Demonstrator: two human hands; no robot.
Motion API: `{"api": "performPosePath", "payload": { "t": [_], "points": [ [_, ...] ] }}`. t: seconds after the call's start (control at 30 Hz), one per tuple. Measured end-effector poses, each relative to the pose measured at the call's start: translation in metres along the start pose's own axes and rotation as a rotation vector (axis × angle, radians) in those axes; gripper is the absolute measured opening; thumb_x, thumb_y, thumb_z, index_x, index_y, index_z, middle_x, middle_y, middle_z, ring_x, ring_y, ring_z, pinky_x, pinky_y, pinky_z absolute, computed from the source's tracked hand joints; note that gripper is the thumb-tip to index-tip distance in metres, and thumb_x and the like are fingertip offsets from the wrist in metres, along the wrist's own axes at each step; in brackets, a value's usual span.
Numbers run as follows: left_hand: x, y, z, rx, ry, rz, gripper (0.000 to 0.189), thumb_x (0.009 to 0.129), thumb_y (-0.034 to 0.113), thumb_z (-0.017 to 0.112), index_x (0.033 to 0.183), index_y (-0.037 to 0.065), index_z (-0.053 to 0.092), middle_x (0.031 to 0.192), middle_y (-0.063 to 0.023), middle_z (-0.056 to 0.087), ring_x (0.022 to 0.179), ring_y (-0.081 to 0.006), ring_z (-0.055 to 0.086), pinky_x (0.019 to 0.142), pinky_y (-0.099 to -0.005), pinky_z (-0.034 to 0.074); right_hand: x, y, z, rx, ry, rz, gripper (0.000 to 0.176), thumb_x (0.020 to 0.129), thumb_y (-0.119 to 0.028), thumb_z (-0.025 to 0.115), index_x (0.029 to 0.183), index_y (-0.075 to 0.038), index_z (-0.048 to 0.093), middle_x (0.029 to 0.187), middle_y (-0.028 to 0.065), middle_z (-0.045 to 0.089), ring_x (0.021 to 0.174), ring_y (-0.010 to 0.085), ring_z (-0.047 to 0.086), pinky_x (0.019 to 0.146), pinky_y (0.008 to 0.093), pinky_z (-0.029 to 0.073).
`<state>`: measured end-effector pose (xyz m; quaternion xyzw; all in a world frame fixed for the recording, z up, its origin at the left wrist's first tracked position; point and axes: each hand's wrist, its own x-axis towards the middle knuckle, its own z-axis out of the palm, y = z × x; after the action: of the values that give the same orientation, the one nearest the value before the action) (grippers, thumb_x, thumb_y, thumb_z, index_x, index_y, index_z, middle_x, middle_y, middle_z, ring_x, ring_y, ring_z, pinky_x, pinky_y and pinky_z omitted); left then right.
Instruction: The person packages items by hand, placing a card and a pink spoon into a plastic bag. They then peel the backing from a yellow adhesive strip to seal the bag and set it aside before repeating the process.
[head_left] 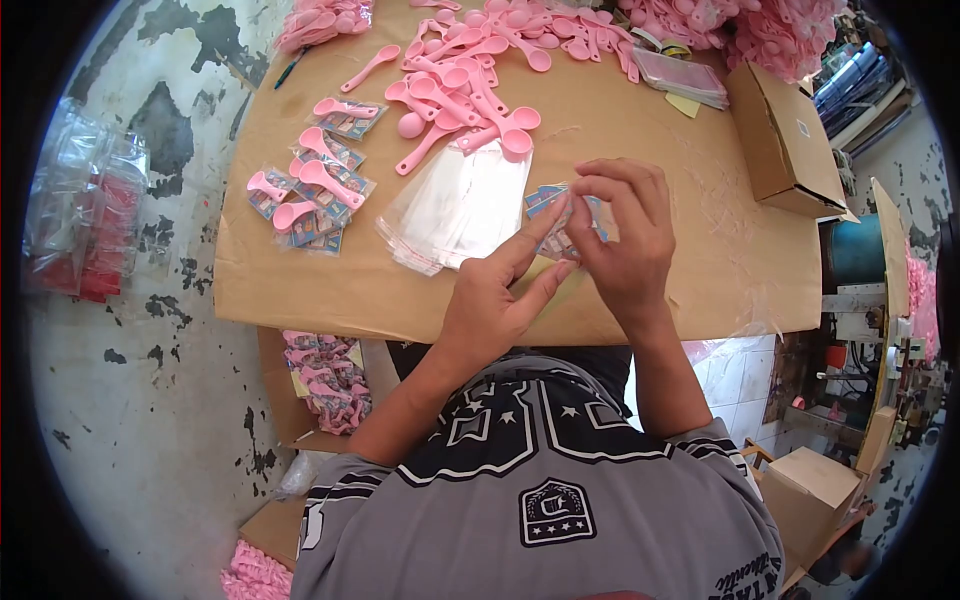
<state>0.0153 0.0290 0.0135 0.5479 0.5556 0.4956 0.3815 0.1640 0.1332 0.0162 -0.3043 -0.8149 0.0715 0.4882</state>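
Observation:
My left hand [495, 300] is near the table's front edge, thumb and forefinger closed around what looks like a thin clear plastic bag, hard to see against the table. Facing it, my right hand [628, 230] has curled fingers and its thumb drawn together; what they pinch is too small to make out. Blue printed cards [548, 198] show behind and between the fingers, partly hidden. Left of the hands lies a fanned stack of clear plastic bags [455, 205]. Beyond it is a heap of pink measuring spoons [450, 85].
Bagged spoons with cards [320, 190] lie on the table's left. At the right stand a cardboard box [785, 140] and a packet of clear sleeves [682, 78]. A pen [290, 68] lies far left. Below the left edge, a carton holds packed spoons [325, 385].

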Motion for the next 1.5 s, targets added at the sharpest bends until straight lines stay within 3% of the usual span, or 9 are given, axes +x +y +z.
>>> {"api": "performPosePath", "payload": {
  "t": [0.13, 0.23, 0.37, 0.5, 0.6, 0.8, 0.97, 1.2, 1.5],
  "points": [
    [-0.001, -0.002, -0.004, -0.075, -0.044, -0.071, 0.058, 0.103, 0.013, 0.07, 0.155, 0.001, 0.049, 0.072, 0.0068, 0.051, 0.073, 0.0014, 0.055, 0.058, -0.0191, 0.03, 0.002, 0.024, -0.015, 0.143, 0.178, 0.21, 0.01, 0.089, 0.001, 0.07, 0.098, -0.003, 0.068, 0.105, 0.013, 0.073, 0.098, 0.0261, 0.07, 0.086, 0.0392, 0.056],
    [-0.003, -0.008, 0.001, -0.358, 0.028, -0.127, 0.048, 0.105, 0.014, 0.067, 0.148, -0.001, 0.053, 0.092, -0.0064, 0.077, 0.093, -0.0062, 0.072, 0.065, -0.018, 0.049, 0.011, 0.036, -0.034, 0.752, 0.516, 0.552, 0.004, 0.093, 0.002, 0.065, 0.095, -0.002, 0.065, 0.098, 0.0105, 0.071, 0.091, 0.0194, 0.068, 0.084, 0.0337, 0.055],
    [0.001, -0.014, 0.002, -0.552, 0.092, -0.151, 0.027, 0.106, 0.012, 0.065, 0.128, -0.005, 0.061, 0.122, -0.0226, 0.074, 0.107, -0.0201, 0.074, 0.087, -0.0297, 0.061, -0.017, 0.061, -0.052, 0.974, 0.301, 0.527, 0.005, 0.098, 0.002, 0.059, 0.097, -0.001, 0.063, 0.092, 0.0062, 0.066, 0.079, 0.0111, 0.061, 0.074, 0.0256, 0.051],
    [0.009, -0.024, 0.01, -0.575, 0.148, 0.04, 0.024, 0.104, 0.01, 0.067, 0.125, -0.003, 0.065, 0.124, -0.0189, 0.073, 0.108, -0.0183, 0.072, 0.091, -0.0289, 0.058, -0.027, 0.014, -0.045, 0.962, -0.133, 0.74, 0.012, 0.1, -0.003, 0.061, 0.11, 0.0, 0.068, 0.09, 0.0007, 0.064, 0.078, 0.0034, 0.057, 0.065, 0.02, 0.048],
    [0.009, -0.029, 0.01, -0.511, 0.157, 0.094, 0.023, 0.103, 0.009, 0.068, 0.123, -0.003, 0.067, 0.122, -0.015, 0.072, 0.107, -0.0163, 0.07, 0.094, -0.0279, 0.055, -0.03, -0.008, -0.025, 0.939, -0.271, 0.707, 0.017, 0.102, -0.007, 0.066, 0.117, 0.0, 0.07, 0.093, -0.0011, 0.067, 0.083, 0.0033, 0.06, 0.068, 0.0193, 0.049],
    [0.004, -0.016, -0.002, -0.589, 0.064, -0.054, 0.028, 0.104, 0.009, 0.068, 0.127, -0.006, 0.066, 0.114, -0.012, 0.075, 0.104, -0.0132, 0.07, 0.091, -0.0271, 0.055, -0.032, -0.002, -0.02, 1.01, -0.269, 0.686, 0.017, 0.104, -0.012, 0.068, 0.118, -0.001, 0.07, 0.099, -0.0004, 0.07, 0.09, 0.0038, 0.063, 0.075, 0.0186, 0.05],
    [0.0, -0.011, -0.008, -0.547, 0.061, -0.083, 0.027, 0.103, 0.009, 0.069, 0.126, -0.005, 0.066, 0.105, -0.0112, 0.078, 0.095, -0.0118, 0.072, 0.083, -0.0253, 0.056, -0.027, -0.004, -0.029, 1.076, -0.282, 0.763, 0.013, 0.104, -0.011, 0.066, 0.113, -0.002, 0.071, 0.093, -0.0017, 0.07, 0.078, 0.0015, 0.059, 0.064, 0.0182, 0.045],
    [-0.012, -0.029, -0.019, -0.443, 0.049, 0.086, 0.008, 0.102, 0.0, 0.065, 0.108, -0.003, 0.069, 0.1, -0.0093, 0.075, 0.094, -0.0106, 0.069, 0.083, -0.0249, 0.053, -0.035, -0.006, -0.025, 1.1, -0.288, 0.78, 0.013, 0.106, -0.008, 0.06, 0.105, -0.004, 0.072, 0.084, -0.0037, 0.067, 0.063, -0.0005, 0.05, 0.053, 0.0177, 0.035],
    [-0.017, -0.025, -0.041, -0.463, 0.032, 0.085, 0.008, 0.097, 0.001, 0.071, 0.101, -0.003, 0.066, 0.09, -0.0026, 0.068, 0.079, -0.0044, 0.058, 0.072, -0.0196, 0.044, -0.025, -0.02, -0.019, 1.02, -0.332, 0.599, 0.008, 0.102, -0.007, 0.066, 0.106, -0.002, 0.07, 0.094, -0.0019, 0.065, 0.071, 0.0005, 0.05, 0.062, 0.0181, 0.038]
  ]
}}
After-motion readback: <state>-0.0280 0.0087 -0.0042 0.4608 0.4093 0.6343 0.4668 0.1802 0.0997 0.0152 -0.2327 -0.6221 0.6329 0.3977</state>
